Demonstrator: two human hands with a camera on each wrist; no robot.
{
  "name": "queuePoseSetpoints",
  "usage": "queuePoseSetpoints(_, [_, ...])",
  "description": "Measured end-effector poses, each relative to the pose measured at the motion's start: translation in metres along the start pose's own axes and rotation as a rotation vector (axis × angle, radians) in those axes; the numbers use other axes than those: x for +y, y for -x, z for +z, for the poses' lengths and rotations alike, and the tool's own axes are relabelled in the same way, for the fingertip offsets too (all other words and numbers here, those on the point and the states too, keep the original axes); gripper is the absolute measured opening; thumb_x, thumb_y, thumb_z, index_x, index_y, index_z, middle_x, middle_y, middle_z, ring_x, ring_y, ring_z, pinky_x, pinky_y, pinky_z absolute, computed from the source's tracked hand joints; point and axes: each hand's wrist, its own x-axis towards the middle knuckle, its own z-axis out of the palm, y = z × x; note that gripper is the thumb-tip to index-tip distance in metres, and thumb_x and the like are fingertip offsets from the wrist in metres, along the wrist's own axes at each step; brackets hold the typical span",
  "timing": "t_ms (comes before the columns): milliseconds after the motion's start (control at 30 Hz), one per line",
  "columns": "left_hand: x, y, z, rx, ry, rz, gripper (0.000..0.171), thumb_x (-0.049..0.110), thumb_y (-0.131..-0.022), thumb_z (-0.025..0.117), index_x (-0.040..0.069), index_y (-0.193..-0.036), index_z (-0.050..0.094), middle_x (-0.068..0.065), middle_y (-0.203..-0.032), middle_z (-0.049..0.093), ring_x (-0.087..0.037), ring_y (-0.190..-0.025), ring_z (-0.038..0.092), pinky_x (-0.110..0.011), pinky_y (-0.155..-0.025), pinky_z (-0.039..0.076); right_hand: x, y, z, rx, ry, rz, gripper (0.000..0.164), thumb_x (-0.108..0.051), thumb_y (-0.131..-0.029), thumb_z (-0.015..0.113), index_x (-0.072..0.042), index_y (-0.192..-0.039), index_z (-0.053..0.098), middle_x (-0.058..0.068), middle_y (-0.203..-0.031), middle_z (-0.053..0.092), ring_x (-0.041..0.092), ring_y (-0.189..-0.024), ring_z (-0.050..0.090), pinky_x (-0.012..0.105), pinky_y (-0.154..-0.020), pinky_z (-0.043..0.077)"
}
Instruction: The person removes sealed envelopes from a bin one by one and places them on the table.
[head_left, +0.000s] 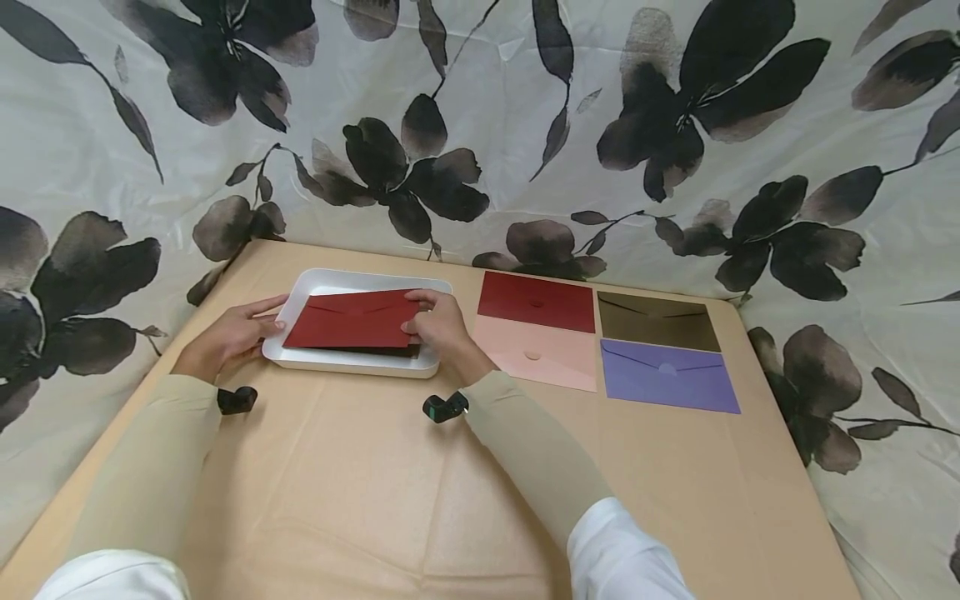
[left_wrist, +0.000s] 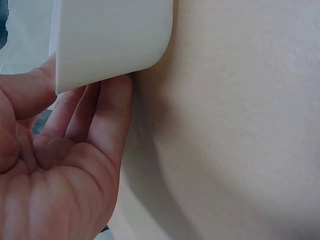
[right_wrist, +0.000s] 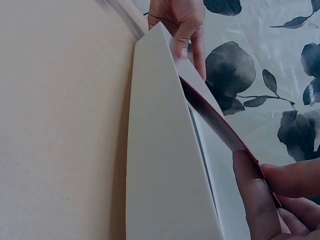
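Note:
A white tray (head_left: 352, 363) sits on the left part of the table. My left hand (head_left: 236, 336) holds its left end, thumb at the rim and the other fingers against the outside, as the left wrist view shows. Over the tray lies a red envelope (head_left: 341, 321), its right end pinched between the thumb and fingers of my right hand (head_left: 444, 332). In the right wrist view the red envelope (right_wrist: 220, 122) slants up out of the tray towards those fingers. Beneath it a strip of a dark envelope (head_left: 393, 351) shows; the rest is hidden.
Right of the tray, several envelopes lie flat: a second red envelope (head_left: 536, 302), a pink envelope (head_left: 532, 357), a gold-brown envelope (head_left: 660, 322) and a purple envelope (head_left: 667, 375). A floral cloth (head_left: 525, 100) hangs behind the tan-covered table (head_left: 360, 483).

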Motion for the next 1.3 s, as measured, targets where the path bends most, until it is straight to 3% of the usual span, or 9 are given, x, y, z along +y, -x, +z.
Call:
queuePoseSetpoints(233, [-0.001,0.001,0.001,0.008,0.024,0.013,0.073,0.014,-0.109,0.051,0.021,-0.168,0.008,-0.022,-0.172,0.017,0.01,-0.096,0.06,-0.017,-0.083,0.056,0.0,0.002,-0.002,-0.009,-0.053,0.015,0.05,0.014,-0.085,0.07,-0.013,-0.128,0.074,0.008,-0.13,0.068,0.013,-0.076,0.068,0.023,-0.061,0.058])
queuePoseSetpoints(433, [0.0,0.002,0.002,0.009,0.026,0.005,0.072,0.015,-0.11,0.05,0.023,-0.168,0.007,-0.02,-0.172,0.017,0.008,-0.099,0.06,-0.017,-0.084,0.056,-0.002,0.006,-0.008,-0.021,-0.073,0.018,0.05,0.014,-0.085,0.07,-0.013,-0.127,0.074,0.008,-0.123,0.074,0.016,-0.083,0.07,0.023,-0.061,0.059])
queuePoseSetpoints(833, [-0.002,0.003,0.002,-0.005,0.01,0.008,0.072,0.018,-0.111,0.048,0.024,-0.168,0.005,-0.019,-0.174,0.016,-0.021,-0.139,0.047,-0.016,-0.085,0.055,-0.002,0.011,-0.03,-0.027,-0.054,0.034,0.05,0.011,-0.087,0.071,-0.016,-0.129,0.075,0.01,-0.126,0.074,0.017,-0.085,0.07,0.023,-0.062,0.058])
queuePoseSetpoints(1033, [-0.002,0.003,0.002,-0.014,0.016,0.012,0.071,0.018,-0.111,0.048,0.024,-0.168,0.005,-0.02,-0.174,0.015,-0.021,-0.139,0.047,-0.017,-0.085,0.055,-0.006,0.017,-0.039,-0.033,-0.079,0.035,0.05,0.01,-0.088,0.071,-0.018,-0.129,0.074,0.009,-0.126,0.072,0.016,-0.082,0.068,0.024,-0.061,0.055])
queuePoseSetpoints(1200, [0.0,0.004,0.003,-0.021,0.023,0.018,0.072,0.015,-0.111,0.046,0.023,-0.168,0.003,-0.021,-0.173,0.012,-0.039,-0.152,0.032,-0.015,-0.083,0.054,-0.006,0.021,-0.046,-0.032,-0.054,0.031,0.05,0.009,-0.088,0.073,-0.019,-0.129,0.074,0.008,-0.127,0.072,0.014,-0.081,0.069,0.028,-0.067,0.058])
queuePoseSetpoints(1300, [0.0,0.005,0.004,-0.023,0.015,0.019,0.071,0.015,-0.111,0.046,0.023,-0.168,0.003,-0.021,-0.173,0.012,-0.039,-0.152,0.032,-0.014,-0.083,0.054,-0.005,0.024,-0.05,-0.038,-0.034,0.025,0.05,0.008,-0.088,0.074,-0.019,-0.13,0.074,0.009,-0.131,0.071,0.014,-0.086,0.071,0.033,-0.076,0.062])
